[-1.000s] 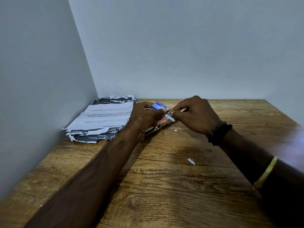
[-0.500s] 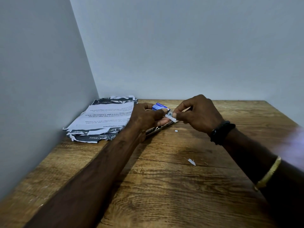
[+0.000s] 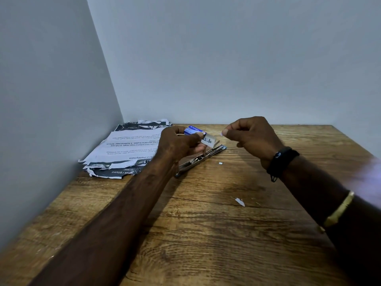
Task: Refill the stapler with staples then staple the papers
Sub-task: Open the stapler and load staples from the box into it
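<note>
Two hands working mid-frame, refill step underway: left hand is pinching the opened staple box above the stapler lying open on the table; right hand is hovering beside it, fingertips pressed together, contents unclear. Next, likely: seating a strip in the channel. Papers are waiting centre-left.

Brown wood-grain tabletop, dark streaks throughout. Torn printed paper stack at far left: white sheets with black text, black-and-white printed edges. Small blue-and-white cardboard staple box, white flap shown open. Silver metal stapler. Black wristband and gold bangle seen at right. Walls pale grey-blue.
</note>
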